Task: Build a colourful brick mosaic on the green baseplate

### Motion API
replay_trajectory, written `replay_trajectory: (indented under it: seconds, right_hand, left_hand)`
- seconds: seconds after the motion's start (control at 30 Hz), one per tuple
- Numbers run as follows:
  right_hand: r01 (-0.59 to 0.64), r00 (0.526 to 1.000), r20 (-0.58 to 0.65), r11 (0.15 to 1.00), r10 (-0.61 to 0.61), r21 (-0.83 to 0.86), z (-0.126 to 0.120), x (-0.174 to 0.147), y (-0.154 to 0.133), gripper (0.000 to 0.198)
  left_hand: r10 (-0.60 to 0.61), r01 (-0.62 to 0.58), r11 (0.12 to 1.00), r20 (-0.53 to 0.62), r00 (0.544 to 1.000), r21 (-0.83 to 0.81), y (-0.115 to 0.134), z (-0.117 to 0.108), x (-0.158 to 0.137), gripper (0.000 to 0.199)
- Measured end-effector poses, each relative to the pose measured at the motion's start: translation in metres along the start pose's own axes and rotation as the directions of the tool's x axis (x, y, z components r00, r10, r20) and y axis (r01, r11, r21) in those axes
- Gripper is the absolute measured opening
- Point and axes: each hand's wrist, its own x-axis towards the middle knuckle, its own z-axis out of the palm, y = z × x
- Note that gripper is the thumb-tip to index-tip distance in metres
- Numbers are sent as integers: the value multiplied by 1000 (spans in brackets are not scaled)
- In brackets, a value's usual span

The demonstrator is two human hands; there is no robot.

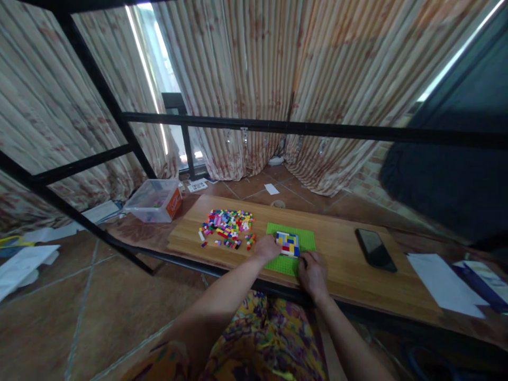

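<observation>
A flat square of toy building bricks [288, 244], in blue, yellow, red and white, sits on a green studded baseplate [305, 233]. At its left edge is my left hand [269, 247], closed, with the fingertips against the bricks. My right hand [313, 271] rests over the baseplate's lower right side, its fingers curled by the build's near right corner. Whether either hand pinches a small brick cannot be made out. Left of the baseplate, a spread of loose coloured bricks [228, 225] lies on the wooden board [337, 254].
A black phone [375, 250] lies on the board's right part, with white paper [442, 280] beyond it. A clear plastic box [153, 201] stands past the left end. A dark metal bar [270, 126] crosses in front of patterned curtains [254, 63].
</observation>
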Motion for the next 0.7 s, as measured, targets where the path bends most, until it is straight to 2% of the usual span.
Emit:
replay_trajectory:
  seconds: [0.33,0.53,0.6,0.7]
  right_hand:
    - [-36,999,18,999,36,16,1,-4,0,28]
    - [-86,996,-12,990,88,110,-5,-16,5,31]
    - [-134,991,-11,982,137,130,-12,-5,3,34]
    - [-145,987,-58,987,149,75,-22,34,-11,41]
  left_hand:
    - [53,-53,999,14,999,3,-8,1,-4,27]
    - [82,-81,996,14,997,-34,-10,7,-18,29]
    - [108,-107,991,-3,994,-81,-17,8,-26,27]
    - [196,-211,953,-90,977,-219,-35,4,-41,25]
